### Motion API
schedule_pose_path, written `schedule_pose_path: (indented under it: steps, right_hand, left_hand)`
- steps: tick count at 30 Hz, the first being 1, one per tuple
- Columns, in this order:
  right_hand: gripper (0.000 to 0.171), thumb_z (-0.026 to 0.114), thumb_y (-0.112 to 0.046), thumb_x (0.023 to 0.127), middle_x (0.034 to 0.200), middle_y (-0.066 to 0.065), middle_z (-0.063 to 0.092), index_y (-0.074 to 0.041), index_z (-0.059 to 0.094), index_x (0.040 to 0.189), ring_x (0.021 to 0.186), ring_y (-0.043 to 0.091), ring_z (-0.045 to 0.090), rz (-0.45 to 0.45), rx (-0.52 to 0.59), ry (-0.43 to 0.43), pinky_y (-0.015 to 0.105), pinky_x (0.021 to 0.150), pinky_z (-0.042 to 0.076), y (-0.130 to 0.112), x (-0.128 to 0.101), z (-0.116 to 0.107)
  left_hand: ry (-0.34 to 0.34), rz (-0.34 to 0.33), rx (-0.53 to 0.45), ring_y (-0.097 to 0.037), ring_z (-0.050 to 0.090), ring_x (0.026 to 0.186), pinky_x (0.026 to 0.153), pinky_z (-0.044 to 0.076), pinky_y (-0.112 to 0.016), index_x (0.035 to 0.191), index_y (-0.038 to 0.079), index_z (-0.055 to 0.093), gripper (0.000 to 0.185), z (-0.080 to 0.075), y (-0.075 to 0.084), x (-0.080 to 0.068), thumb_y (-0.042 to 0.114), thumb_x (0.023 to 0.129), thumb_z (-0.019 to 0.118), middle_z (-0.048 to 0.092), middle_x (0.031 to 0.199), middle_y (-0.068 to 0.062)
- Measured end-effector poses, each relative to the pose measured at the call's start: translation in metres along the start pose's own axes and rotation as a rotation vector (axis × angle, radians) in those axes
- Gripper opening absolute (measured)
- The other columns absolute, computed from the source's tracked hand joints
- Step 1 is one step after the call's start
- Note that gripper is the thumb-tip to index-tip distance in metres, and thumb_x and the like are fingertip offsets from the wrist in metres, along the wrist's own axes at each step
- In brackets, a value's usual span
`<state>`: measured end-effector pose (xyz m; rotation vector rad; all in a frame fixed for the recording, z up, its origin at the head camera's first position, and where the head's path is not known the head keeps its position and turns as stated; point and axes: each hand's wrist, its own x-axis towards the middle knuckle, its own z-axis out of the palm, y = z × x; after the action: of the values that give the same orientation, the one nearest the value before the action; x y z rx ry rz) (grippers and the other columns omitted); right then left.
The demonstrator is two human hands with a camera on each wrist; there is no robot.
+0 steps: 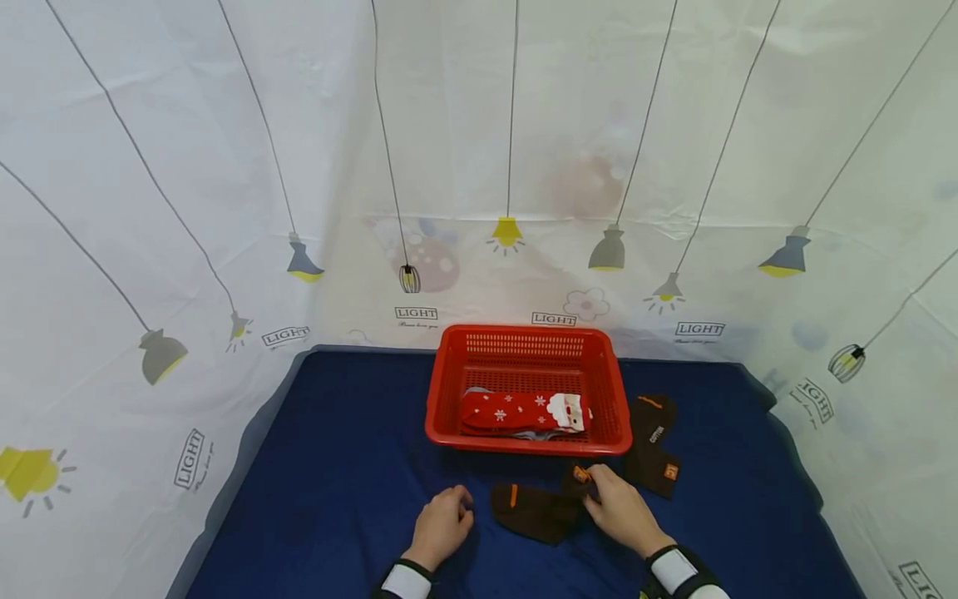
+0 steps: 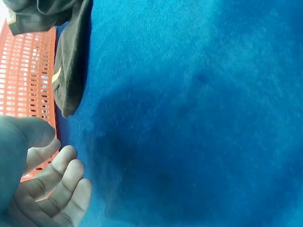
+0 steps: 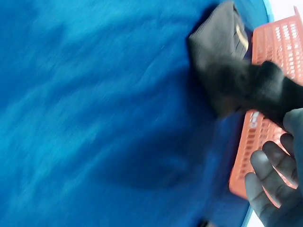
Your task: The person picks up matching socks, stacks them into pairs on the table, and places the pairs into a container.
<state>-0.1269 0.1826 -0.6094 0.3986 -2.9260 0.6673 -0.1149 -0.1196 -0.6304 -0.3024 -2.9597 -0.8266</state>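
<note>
Soft dark-brown sock point(image 1: 535, 510) being pinched at its cuff in the right hand point(image 1: 619, 509) grip, left hand point(image 1: 443, 526) lying loosely curled, holding nothing, on fuzzy blue surface point(image 1: 337, 466), perforated red plastic basket point(image 1: 527, 343) beyond the grip

Bright, even light; soft shadows darken the blue cloth point(image 1: 337, 466). Right wrist view blurred, perhaps by motion.

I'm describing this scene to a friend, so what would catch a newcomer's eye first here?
The red basket at the middle of the blue table stands out most, with a red Santa sock lying inside it. Just in front of it, the right hand pinches a dark brown sock on the cloth, while the left hand rests beside it. Another brown sock lies right of the basket.
</note>
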Motion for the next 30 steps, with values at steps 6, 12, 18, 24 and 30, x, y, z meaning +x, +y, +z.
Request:
schedule_pose_path:
  steps: [6, 12, 18, 24, 30]
  right_hand:
    - [0.024, 0.07, -0.018, 0.077, 0.087, -0.002, 0.056, -0.012, 0.056, 0.095, 0.07, 0.007, 0.054, 0.071, -0.03, -0.049, 0.027, 0.06, 0.045, 0.024, -0.012, -0.003]
    - [0.019, 0.07, -0.015, 0.077, 0.085, -0.003, 0.055, -0.015, 0.057, 0.091, 0.07, 0.006, 0.054, 0.107, -0.016, -0.044, 0.026, 0.059, 0.045, 0.041, -0.024, -0.004]
    - [0.021, 0.072, -0.012, 0.074, 0.081, -0.005, 0.053, -0.016, 0.057, 0.088, 0.069, 0.008, 0.053, 0.037, -0.065, 0.021, 0.028, 0.061, 0.045, 0.047, -0.027, -0.002]
    - [0.028, 0.075, -0.01, 0.069, 0.088, -0.002, 0.053, -0.014, 0.062, 0.094, 0.078, 0.017, 0.053, -0.079, -0.121, 0.08, 0.034, 0.066, 0.045, 0.045, -0.021, 0.001]
    - [0.036, 0.077, -0.013, 0.068, 0.094, 0.003, 0.055, -0.015, 0.065, 0.101, 0.082, 0.022, 0.053, -0.145, -0.161, 0.069, 0.036, 0.067, 0.047, 0.042, -0.013, 0.008]
  left_hand:
    - [0.012, 0.03, 0.022, -0.007, 0.049, 0.06, 0.052, 0.039, -0.026, 0.083, 0.016, 0.061, 0.015, 0.005, 0.006, 0.0, 0.016, 0.071, 0.07, 0.049, 0.071, 0.009]
    - [0.002, 0.049, 0.051, -0.014, 0.052, 0.066, 0.057, 0.041, -0.03, 0.083, 0.015, 0.062, 0.015, 0.009, 0.013, -0.001, 0.015, 0.07, 0.071, 0.05, 0.075, 0.004]
    - [0.04, 0.089, 0.093, -0.019, 0.054, 0.074, 0.059, 0.044, -0.033, 0.084, 0.017, 0.061, 0.018, 0.017, 0.019, 0.001, 0.017, 0.07, 0.072, 0.051, 0.083, 0.001]
    - [0.087, 0.125, 0.134, -0.02, 0.054, 0.081, 0.06, 0.045, -0.033, 0.091, 0.019, 0.062, 0.025, 0.029, 0.026, 0.006, 0.02, 0.069, 0.074, 0.051, 0.094, 0.0]
    - [0.029, 0.126, 0.159, -0.019, 0.053, 0.078, 0.06, 0.045, -0.032, 0.094, 0.019, 0.064, 0.027, 0.033, 0.034, 0.009, 0.023, 0.07, 0.075, 0.052, 0.096, -0.001]
